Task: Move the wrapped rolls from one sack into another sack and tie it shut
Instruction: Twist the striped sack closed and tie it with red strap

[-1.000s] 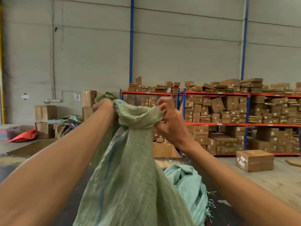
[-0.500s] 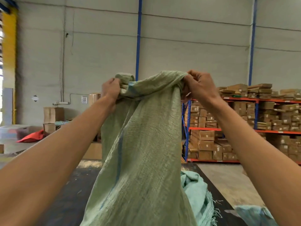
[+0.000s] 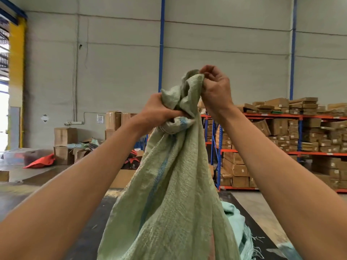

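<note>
A pale green woven sack (image 3: 169,194) with a blue stripe hangs in front of me, its mouth gathered into a bunch at the top. My left hand (image 3: 157,111) is closed around the gathered neck. My right hand (image 3: 216,89) pinches the upper tip of the bunched mouth, a little higher than the left. A lighter mint-coloured sack (image 3: 238,229) with a frayed edge lies behind it on the lower right. No wrapped rolls are visible; the green sack hides its contents.
Orange-and-blue shelving (image 3: 281,152) packed with cardboard boxes fills the right. Stacked cartons (image 3: 65,143) and a red bag (image 3: 40,162) sit by the far wall on the left. A dark mat (image 3: 97,222) covers the floor below.
The sack's mouth, spread wide between both hands half a second ago, is now bunched together. My hands have come close to each other, the right one above the left.
</note>
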`<state>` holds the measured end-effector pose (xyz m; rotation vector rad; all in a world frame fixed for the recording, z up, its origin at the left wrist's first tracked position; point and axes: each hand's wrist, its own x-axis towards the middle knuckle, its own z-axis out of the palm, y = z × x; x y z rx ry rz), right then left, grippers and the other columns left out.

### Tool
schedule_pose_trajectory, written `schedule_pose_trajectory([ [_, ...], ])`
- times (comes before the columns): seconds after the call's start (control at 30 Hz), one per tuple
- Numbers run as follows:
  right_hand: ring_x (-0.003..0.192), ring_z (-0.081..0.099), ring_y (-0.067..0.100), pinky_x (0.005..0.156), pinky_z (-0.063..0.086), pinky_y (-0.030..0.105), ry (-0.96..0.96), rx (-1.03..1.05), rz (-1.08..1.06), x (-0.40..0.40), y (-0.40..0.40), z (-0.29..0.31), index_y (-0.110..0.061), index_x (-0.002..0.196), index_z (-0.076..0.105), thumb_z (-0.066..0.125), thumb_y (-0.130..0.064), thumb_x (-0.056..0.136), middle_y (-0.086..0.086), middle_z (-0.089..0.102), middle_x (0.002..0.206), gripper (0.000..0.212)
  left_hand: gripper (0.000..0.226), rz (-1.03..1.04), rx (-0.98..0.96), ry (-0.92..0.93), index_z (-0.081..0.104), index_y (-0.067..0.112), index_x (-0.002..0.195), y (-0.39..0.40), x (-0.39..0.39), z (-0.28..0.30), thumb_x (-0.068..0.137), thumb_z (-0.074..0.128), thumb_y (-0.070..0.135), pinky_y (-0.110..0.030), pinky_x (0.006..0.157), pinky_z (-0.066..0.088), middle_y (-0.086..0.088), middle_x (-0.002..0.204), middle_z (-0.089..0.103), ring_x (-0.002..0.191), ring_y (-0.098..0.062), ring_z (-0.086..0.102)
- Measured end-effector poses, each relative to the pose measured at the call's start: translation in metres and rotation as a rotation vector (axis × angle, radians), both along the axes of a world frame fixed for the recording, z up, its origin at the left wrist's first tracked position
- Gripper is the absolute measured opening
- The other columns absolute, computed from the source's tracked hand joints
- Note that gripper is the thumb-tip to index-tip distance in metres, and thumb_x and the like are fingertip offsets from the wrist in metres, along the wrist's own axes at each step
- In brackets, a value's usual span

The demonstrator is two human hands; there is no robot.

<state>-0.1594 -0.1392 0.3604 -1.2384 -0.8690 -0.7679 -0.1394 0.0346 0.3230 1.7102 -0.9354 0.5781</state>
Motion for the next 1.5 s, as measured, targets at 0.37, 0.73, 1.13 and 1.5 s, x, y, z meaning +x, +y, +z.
schedule_pose_trajectory([
  [0.37, 0.115, 0.062, 0.013, 0.096, 0.053, 0.043, 0.700, -0.767, -0.261, 0.075, -0.037, -0.089, -0.027, 0.136, 0.050, 0.061, -0.058, 0.088, -0.003, 0.061, 0.129, 0.058, 0.017, -0.505, -0.478, 0.392, 0.073, 0.008, 0.055, 0.041, 0.007, -0.023, 0.062, 0.057, 0.008, -0.021, 0.055, 0.056, -0.005, 0.058, 0.067, 0.055, -0.016, 0.067],
  [0.73, 0.058, 0.063, 0.011, 0.047, 0.050, 0.026, 0.644, -0.398, -0.126, 0.049, -0.027, -0.059, -0.014, 0.103, 0.063, 0.059, -0.007, 0.096, 0.006, 0.068, 0.085, 0.011, 0.024, -0.309, -0.209, 0.271, 0.074, 0.010, 0.068, 0.067, 0.020, -0.015, 0.063, 0.051, 0.005, -0.020, 0.055, 0.054, -0.001, 0.062, 0.069, 0.058, -0.013, 0.067],
  [1.13, 0.087, 0.068, 0.014, 0.080, 0.056, 0.030, 0.221, -0.161, 0.234, 0.029, 0.021, -0.026, -0.012, 0.110, 0.055, 0.049, -0.014, 0.101, 0.005, 0.067, 0.098, 0.011, 0.032, -0.225, -0.245, 0.437, 0.068, 0.008, 0.083, 0.026, 0.043, -0.017, 0.095, 0.041, 0.020, -0.027, 0.072, 0.057, -0.006, 0.078, 0.072, 0.074, -0.019, 0.068],
  [1.5, 0.111, 0.066, 0.024, 0.093, 0.054, 0.048, 0.782, -0.644, -0.331, 0.058, -0.056, -0.107, -0.021, 0.131, 0.055, 0.082, -0.069, 0.058, 0.004, 0.065, 0.126, 0.092, 0.018, -0.315, -0.568, 0.450, 0.060, 0.016, 0.073, 0.038, 0.072, -0.015, 0.088, 0.051, 0.021, -0.021, 0.056, 0.046, -0.003, 0.065, 0.062, 0.066, -0.020, 0.058],
])
